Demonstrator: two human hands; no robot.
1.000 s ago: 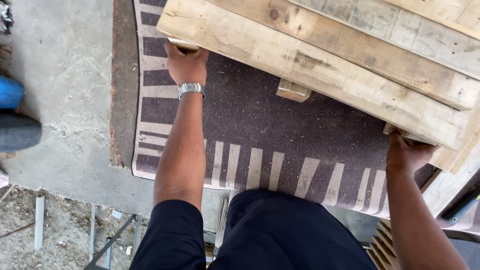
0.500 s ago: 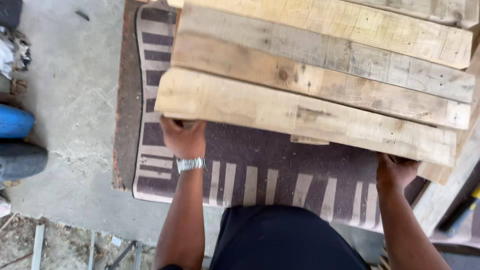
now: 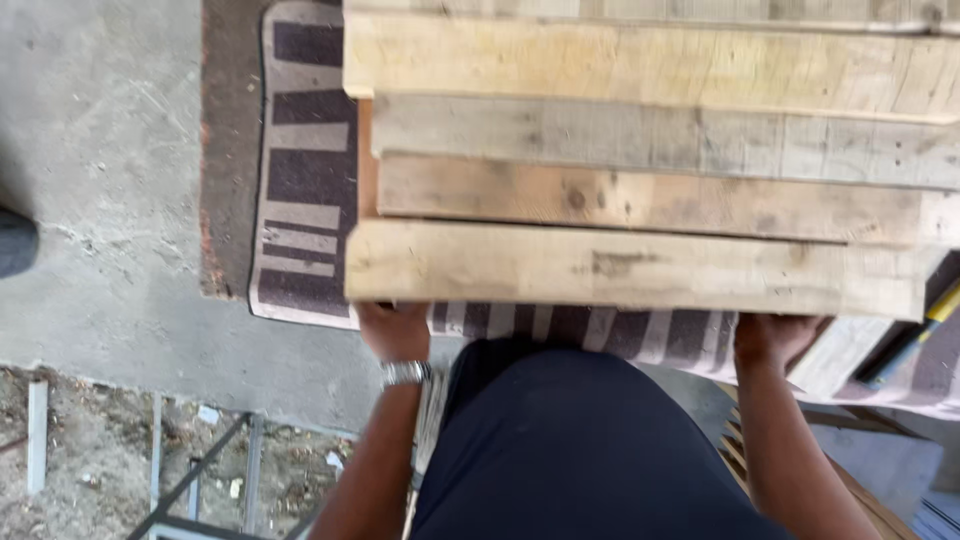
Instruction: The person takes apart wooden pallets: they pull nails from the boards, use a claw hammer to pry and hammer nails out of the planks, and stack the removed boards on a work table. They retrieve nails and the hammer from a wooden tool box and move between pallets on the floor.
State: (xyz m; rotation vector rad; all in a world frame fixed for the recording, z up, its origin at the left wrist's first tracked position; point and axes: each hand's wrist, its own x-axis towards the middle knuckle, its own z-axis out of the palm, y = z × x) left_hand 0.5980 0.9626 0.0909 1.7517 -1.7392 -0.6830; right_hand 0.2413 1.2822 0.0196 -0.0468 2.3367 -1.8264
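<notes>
A wooden pallet panel (image 3: 640, 170) of several pale, weathered planks fills the upper part of the head view, held level in front of my body. My left hand (image 3: 395, 330), with a metal wristwatch on the wrist, grips the near plank's underside at its left end. My right hand (image 3: 772, 338) grips under the same plank near its right end. The fingers of both hands are hidden beneath the wood.
A dark mat with pale stripes (image 3: 300, 210) lies on the concrete floor (image 3: 100, 200) below the panel. A dark rounded object (image 3: 15, 240) sits at the left edge. Dirt with metal bars (image 3: 190, 470) lies at lower left. More wood (image 3: 850, 350) and a yellow-handled tool (image 3: 935, 310) are at right.
The panel has come closer to my body and turned level across the view. Both hands have drawn back with it, still gripping its near edge.
</notes>
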